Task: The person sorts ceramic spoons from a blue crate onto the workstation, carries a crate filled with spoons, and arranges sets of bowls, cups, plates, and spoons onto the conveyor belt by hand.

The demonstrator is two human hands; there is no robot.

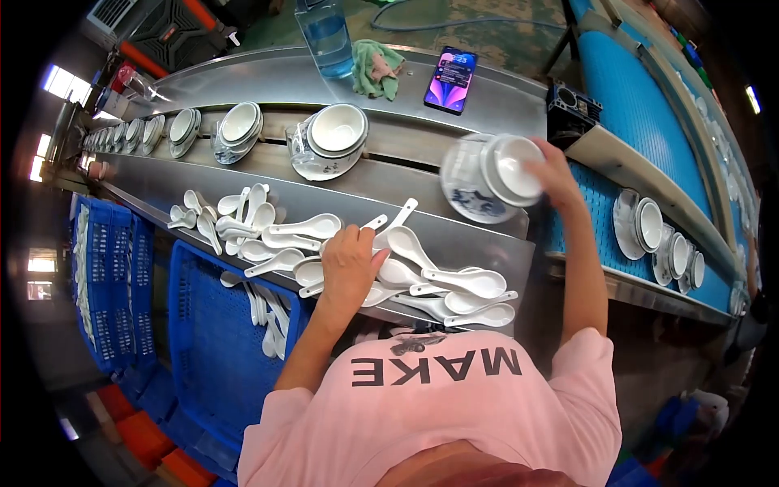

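My right hand (557, 177) is at the right end of the metal counter, its fingers closed on the rim of a small white bowl (517, 167). Bowl and hand are slightly smeared by motion. Under and beside the bowl is a saucer-like dish, with a blue-patterned plate (480, 207) below. My left hand (347, 264) lies over a pile of white ceramic spoons (475, 282), fingers bent and closed among them. A spoon handle (375, 221) sticks out by its fingertips; which spoon it grips is partly hidden.
More bowl-and-plate stacks (338, 128) line the conveyor to the left. Other stacks (647, 226) sit on the blue belt (621, 97) at right. A phone (450, 81), green cloth (377, 69) and water bottle (328, 40) stand behind. Below left, a blue crate (215, 357) holds spoons.
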